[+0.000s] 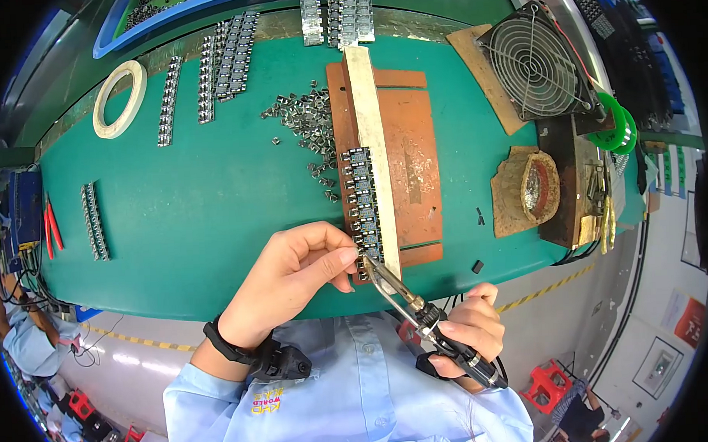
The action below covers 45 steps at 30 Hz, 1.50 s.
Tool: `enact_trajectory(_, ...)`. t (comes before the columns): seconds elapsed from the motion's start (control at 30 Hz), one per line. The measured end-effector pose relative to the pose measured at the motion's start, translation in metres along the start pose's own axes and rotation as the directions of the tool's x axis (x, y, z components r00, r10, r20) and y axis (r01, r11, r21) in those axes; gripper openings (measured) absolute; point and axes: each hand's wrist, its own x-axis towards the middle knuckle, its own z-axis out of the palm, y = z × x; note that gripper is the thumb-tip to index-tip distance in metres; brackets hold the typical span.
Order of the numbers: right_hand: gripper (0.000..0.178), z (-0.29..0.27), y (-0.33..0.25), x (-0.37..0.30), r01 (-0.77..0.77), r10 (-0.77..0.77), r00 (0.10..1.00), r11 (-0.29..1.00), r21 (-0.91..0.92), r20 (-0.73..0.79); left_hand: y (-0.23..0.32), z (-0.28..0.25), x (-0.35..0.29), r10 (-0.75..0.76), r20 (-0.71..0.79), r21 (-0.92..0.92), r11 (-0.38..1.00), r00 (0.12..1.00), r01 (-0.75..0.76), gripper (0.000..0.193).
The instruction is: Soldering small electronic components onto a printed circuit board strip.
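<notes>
The circuit-board strip (pixel 361 193) lies on the brown board (pixel 417 141), running lengthwise away from the person. Nearer, left of its near end, the left hand (pixel 289 274) brings thumb and forefinger together; their hold I can't make out. Right of it, the right hand (pixel 475 326) wraps a soldering iron (pixel 429 321).

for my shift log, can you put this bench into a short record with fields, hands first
left hand: fingertips at the near end of the circuit board strip; whether they pinch a part is unclear
right hand: holds the soldering iron, tip by that same end
fixture: brown plate with pale bar; strip along the bar's left side
loose parts: heap of small metal parts, left of the plate
left side: tape roll, red-handled tool
right side: fan, green spool
</notes>
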Motion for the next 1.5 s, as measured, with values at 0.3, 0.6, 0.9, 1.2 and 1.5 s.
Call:
enact_trajectory(0.3,0.041,0.0,0.007,-0.009,0.015,-0.013,0.988,1.0,0.009,-0.154,0.0,0.001,-0.001,-0.006,-0.003,-0.002,1.0,1.0,0.006,0.016)
enact_trajectory(0.6,0.041,-0.001,0.005,-0.008,0.007,-0.006,0.986,1.0,0.003,-0.165,0.003,0.001,-0.001,0.003,0.002,-0.014,1.0,1.0,-0.003,0.016)
enact_trajectory(0.9,0.04,0.0,0.006,-0.009,0.005,-0.002,0.983,1.0,0.016,-0.183,0.003,0.003,-0.002,0.014,-0.015,-0.005,1.0,1.0,-0.014,0.017)
enact_trajectory(1.2,0.035,-0.002,0.002,0.004,-0.019,0.024,0.995,0.998,0.062,-0.094,0.005,0.001,0.002,-0.002,-0.057,-0.046,0.999,0.998,-0.001,0.015)
enact_trajectory(1.5,0.034,0.002,0.004,0.011,-0.012,0.014,0.999,0.998,0.066,-0.041,0.003,0.001,0.005,0.044,-0.046,-0.006,0.999,0.998,-0.045,0.014)
